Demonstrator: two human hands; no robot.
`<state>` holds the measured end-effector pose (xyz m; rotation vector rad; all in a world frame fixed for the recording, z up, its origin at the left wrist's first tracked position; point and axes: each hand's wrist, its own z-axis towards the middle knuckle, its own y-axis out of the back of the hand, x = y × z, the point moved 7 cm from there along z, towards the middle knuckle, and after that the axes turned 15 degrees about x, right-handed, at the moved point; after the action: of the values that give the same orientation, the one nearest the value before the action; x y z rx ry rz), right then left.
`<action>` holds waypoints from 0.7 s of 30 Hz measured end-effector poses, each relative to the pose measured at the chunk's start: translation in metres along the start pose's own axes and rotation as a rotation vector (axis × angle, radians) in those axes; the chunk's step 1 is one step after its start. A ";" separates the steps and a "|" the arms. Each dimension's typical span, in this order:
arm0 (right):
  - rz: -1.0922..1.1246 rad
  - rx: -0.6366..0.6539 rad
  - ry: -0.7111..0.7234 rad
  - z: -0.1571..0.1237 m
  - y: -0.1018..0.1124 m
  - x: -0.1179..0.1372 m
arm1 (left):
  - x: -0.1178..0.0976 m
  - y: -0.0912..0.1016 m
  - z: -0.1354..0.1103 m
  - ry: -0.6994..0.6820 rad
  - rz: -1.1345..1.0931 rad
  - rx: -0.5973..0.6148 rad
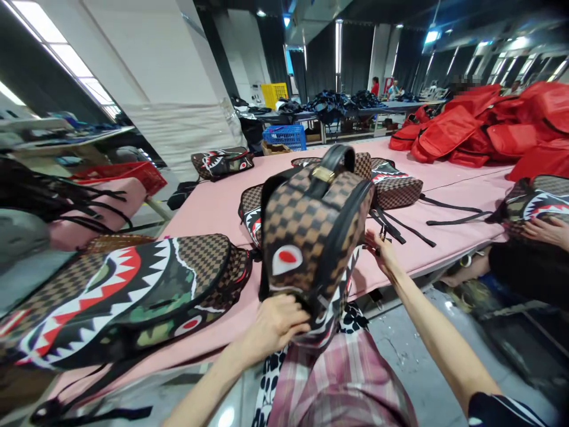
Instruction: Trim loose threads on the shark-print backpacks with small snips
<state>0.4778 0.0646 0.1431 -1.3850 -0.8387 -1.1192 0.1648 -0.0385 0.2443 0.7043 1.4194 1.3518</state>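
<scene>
A brown-and-black checkered backpack (302, 219) stands tilted in front of me, its black top handle (338, 160) pointing up and away. It has a red-and-white eye patch and a shark-mouth print low on its side. My left hand (282, 320) is closed on the near lower part of this backpack, fingers curled over the edge. My right hand (381, 254) is just beside its right side, fingers bent around something small and dark that I cannot make out. Black straps lie on the table near that hand. A larger shark-print backpack (146, 296) lies flat to my left.
The pink table (213, 207) bears more checkered bags, including one at the back left (222, 163). Red bags (480, 127) are heaped at the far right. Another person's hand (549, 231) touches a shark-print bag at the right edge. A white pillar (155, 77) stands behind the left side.
</scene>
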 end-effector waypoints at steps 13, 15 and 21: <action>-0.295 0.465 0.114 -0.067 -0.130 -0.018 | 0.088 -0.007 -0.146 0.802 -1.106 -1.161; -0.435 0.553 0.182 -0.085 -0.137 -0.006 | 0.108 -0.001 -0.141 0.845 -1.140 -1.293; -0.892 0.862 0.578 -0.150 -0.171 0.076 | 0.152 0.003 -0.087 0.724 -1.570 -1.163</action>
<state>0.3158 -0.0679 0.2597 0.0915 -1.3123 -1.4370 0.0354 0.0682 0.1945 -1.5098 0.8595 0.7586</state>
